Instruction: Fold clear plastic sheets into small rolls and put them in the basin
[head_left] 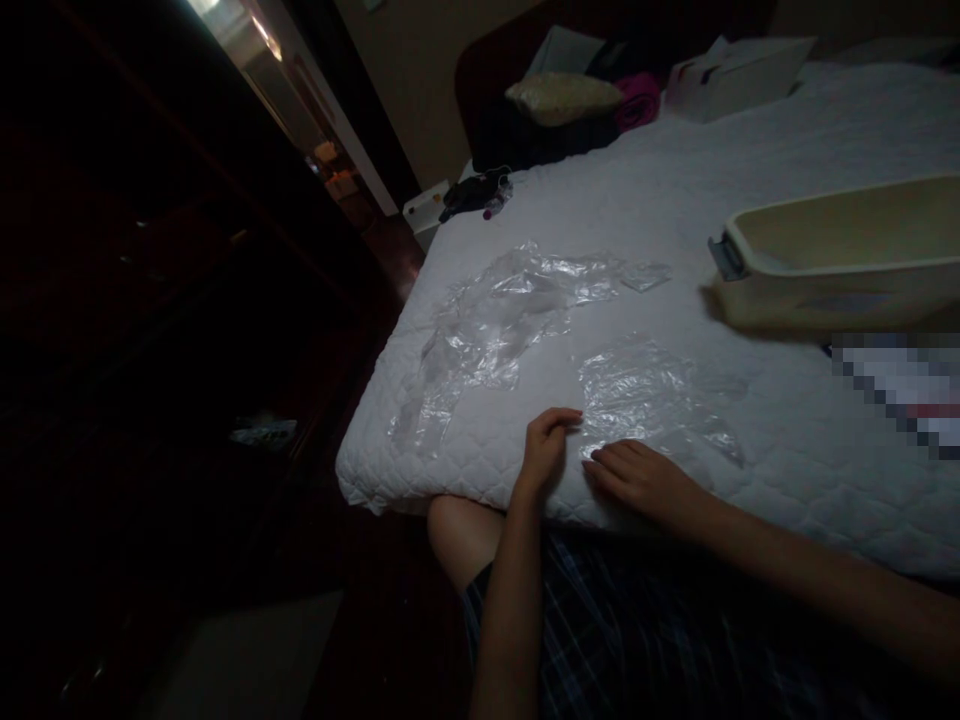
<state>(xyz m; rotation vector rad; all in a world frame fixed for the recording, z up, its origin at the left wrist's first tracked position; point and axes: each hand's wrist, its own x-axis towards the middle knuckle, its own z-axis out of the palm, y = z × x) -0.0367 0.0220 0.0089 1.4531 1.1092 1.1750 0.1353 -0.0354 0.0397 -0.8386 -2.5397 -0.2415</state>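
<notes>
A wrinkled clear plastic bag (637, 390) lies spread on the white quilted bed cover in front of me. My left hand (546, 448) is at its left edge, with thumb and forefinger pinched together at the bag's side. Along the near edge rests my right hand (637, 482), palm down, its fingers stretched out and slightly apart, touching the plastic. Farther left, more crumpled clear plastic bags (487, 335) are laid out in a curved, overlapping patch. The exact contact under the right fingertips is hidden.
A cream plastic bin (840, 300) with a grey latch stands on the bed at right, beside a blurred-out printed item (900, 385). At the back are a white box (739, 80), a filled bag (566, 98) and a magenta roll (637, 100). The bed's left edge (367, 420) drops to dark floor.
</notes>
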